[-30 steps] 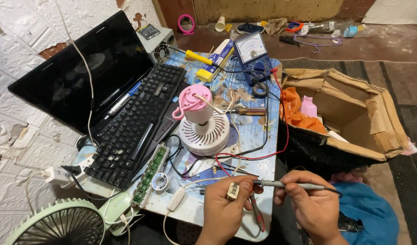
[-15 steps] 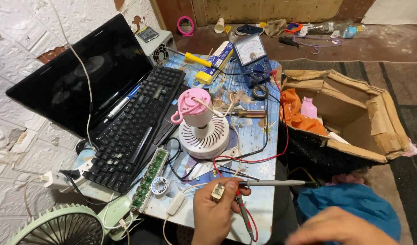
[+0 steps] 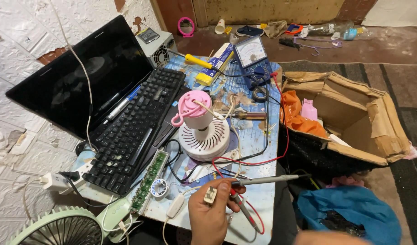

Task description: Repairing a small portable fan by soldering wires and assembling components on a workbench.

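Nearest: one left hand (image 3: pixel 211 213), its grip clenched on one small white plug (image 3: pixel 210 195) and one grey probe (image 3: pixel 263 180), both held just above the counter (image 3: pixel 258 199) front edge. A second, red-tipped probe (image 3: pixel 243 209) lies on the counter just beside that hand. The right hand (image 3: pixel 329 237) shows only as a sliver at the bottom edge; its grip cannot be told. Left of the hand: one solder reel (image 3: pixel 159 187), one green circuit strip (image 3: pixel 149 181), one green fan (image 3: pixel 58 227). Mid-counter: one white fan base with pink top (image 3: pixel 203 129), one black keyboard (image 3: pixel 136 129). Farther: one laptop (image 3: pixel 76 81), one yellow-handled tool (image 3: pixel 197 61), one analogue meter (image 3: pixel 252 56). Right, on the floor: one cardboard box (image 3: pixel 354 118).
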